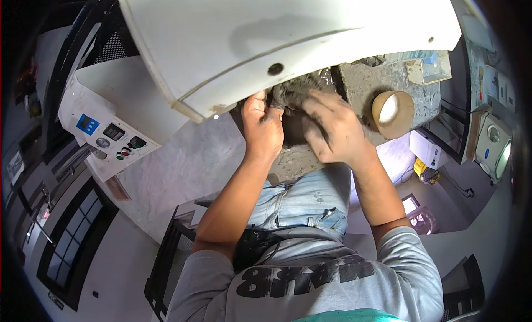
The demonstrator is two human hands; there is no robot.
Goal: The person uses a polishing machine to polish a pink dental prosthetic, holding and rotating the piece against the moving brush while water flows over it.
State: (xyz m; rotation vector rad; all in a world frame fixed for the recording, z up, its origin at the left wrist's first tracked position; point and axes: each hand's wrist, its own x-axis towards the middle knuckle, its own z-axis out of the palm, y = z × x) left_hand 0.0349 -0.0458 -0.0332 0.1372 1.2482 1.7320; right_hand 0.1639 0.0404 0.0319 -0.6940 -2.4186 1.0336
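My left hand (261,131) is closed on a dark, grey-smeared object (274,105) beneath the curved front edge of a white machine housing (288,28). My right hand (334,131) is just to the right, blurred, fingers bent toward the same wet grey mass (299,88); whether they grip anything is unclear. The housing hides the upper part of what I am handling. A tan round container (404,116) with pale contents stands right of my right hand on the grey-spattered worktop (360,81).
A white control box (113,139) with meters and buttons sits at left. A pale plastic box (429,72) is at the worktop's back right. Further right are a white appliance (492,147) and a yellow item (421,168). My legs are against the worktop's near side.
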